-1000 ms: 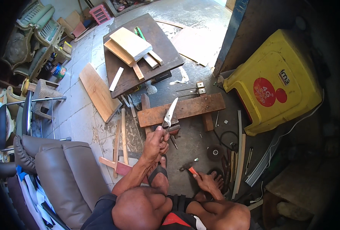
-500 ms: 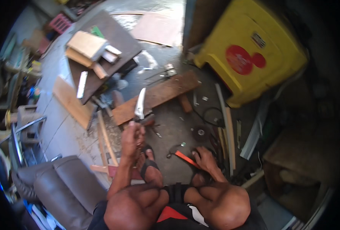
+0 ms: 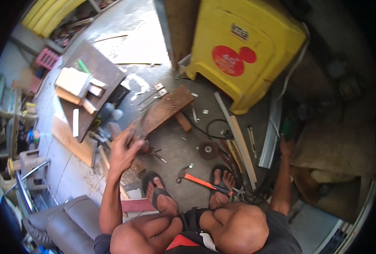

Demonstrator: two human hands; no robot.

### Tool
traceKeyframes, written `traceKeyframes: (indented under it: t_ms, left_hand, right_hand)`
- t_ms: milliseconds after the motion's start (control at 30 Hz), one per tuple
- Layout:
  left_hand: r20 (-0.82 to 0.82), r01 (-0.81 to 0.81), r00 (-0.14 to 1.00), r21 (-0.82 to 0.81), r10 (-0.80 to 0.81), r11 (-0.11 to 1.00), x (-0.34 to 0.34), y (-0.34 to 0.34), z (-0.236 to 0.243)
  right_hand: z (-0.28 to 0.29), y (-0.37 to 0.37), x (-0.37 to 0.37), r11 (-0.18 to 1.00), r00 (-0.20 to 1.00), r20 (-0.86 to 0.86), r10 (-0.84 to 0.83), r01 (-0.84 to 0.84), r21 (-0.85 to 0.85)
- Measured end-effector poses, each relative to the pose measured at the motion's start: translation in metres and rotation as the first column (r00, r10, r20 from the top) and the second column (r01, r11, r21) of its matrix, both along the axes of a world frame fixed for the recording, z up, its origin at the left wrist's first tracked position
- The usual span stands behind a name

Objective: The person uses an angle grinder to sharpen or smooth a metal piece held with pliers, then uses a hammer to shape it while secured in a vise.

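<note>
My left hand [image 3: 124, 154] grips a metal blade [image 3: 143, 118], now looking dark and slanting upward over a long brown board [image 3: 169, 108] with a metal clamp-like piece under the hand. Far to the right, my right hand [image 3: 286, 146] reaches out with its fingers around a dark green tool [image 3: 287, 125], partly in shadow. An orange-handled hammer [image 3: 203, 182] lies on the floor between my feet, just below a round abrasive disc [image 3: 208, 149].
A dark low table [image 3: 109, 74] carries wood pieces [image 3: 71, 78]. A big yellow plastic stool [image 3: 245, 42] stands upper right. A plank [image 3: 71, 142], wood strips [image 3: 241, 148], metal profiles [image 3: 270, 148] and cables lie about the floor. A brown cushioned seat [image 3: 69, 224] is lower left.
My right hand has left the hammer on the floor and moved far right to the green tool. The blade in my left hand has changed angle. The view has turned rightward.
</note>
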State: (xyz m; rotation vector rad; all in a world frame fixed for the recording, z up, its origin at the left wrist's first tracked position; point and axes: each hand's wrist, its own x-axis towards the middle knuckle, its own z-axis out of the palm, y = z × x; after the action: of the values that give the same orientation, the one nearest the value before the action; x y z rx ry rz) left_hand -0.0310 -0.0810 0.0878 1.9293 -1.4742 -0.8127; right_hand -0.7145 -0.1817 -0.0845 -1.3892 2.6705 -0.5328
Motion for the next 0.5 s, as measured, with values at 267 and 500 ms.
traceKeyframes:
  t_ms: [267,500]
  left_hand:
    - [0.475,0.024,0.863,0.306,-0.174,0.952,-0.032,-0.123,-0.04]
    - [0.665,0.025,0.712,0.296,-0.225,0.955,-0.012,-0.093,-0.055]
  right_hand:
    - [-0.031,-0.057,-0.033,0.997,0.921,0.384,0.073,-0.079,-0.001]
    - [0.032,-0.025,0.005,0.991,0.91,0.414,0.038,-0.088,0.104]
